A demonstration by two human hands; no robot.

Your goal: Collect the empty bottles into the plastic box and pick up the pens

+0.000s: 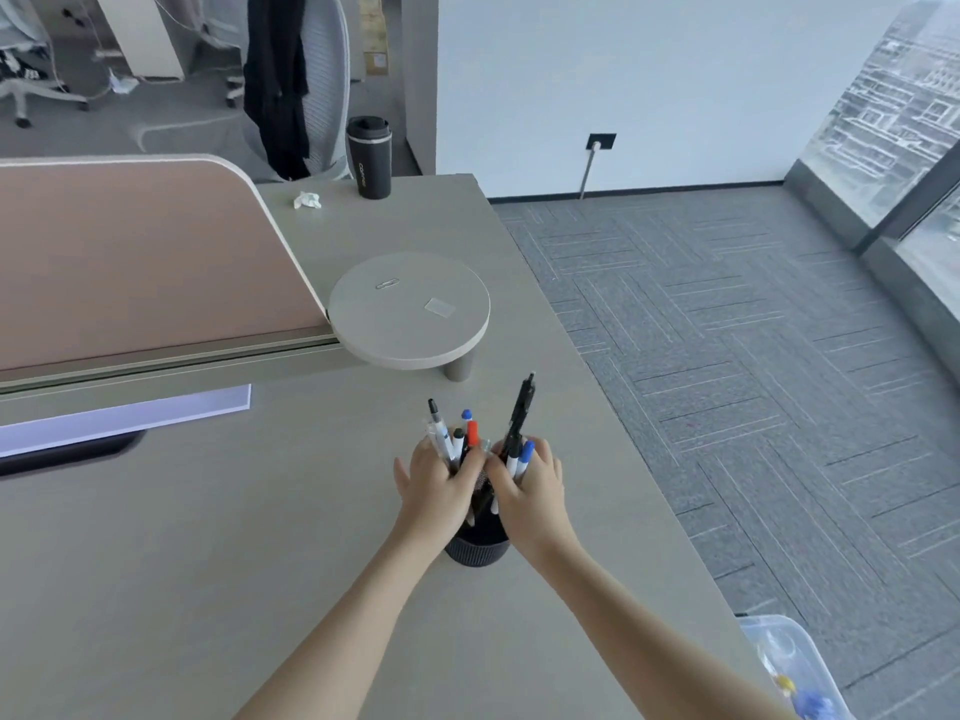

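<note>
One head-worn wide-angle view, looking forward and down over the bench [218,563].

The camera sits above the person's forearms, which enter from the bottom edge and reach to mid-frame, so the near bench lies close below the lens. It faces along the bench toward a pink divider [130,262] at left and a white wall [649,85] beyond, with carpet [753,381] and a window [893,96] at right. Straight edges bow outward. There is no second view to share the scene.

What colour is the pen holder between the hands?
Black, with a ribbed base; the pen holder shows in the head view.
</note>
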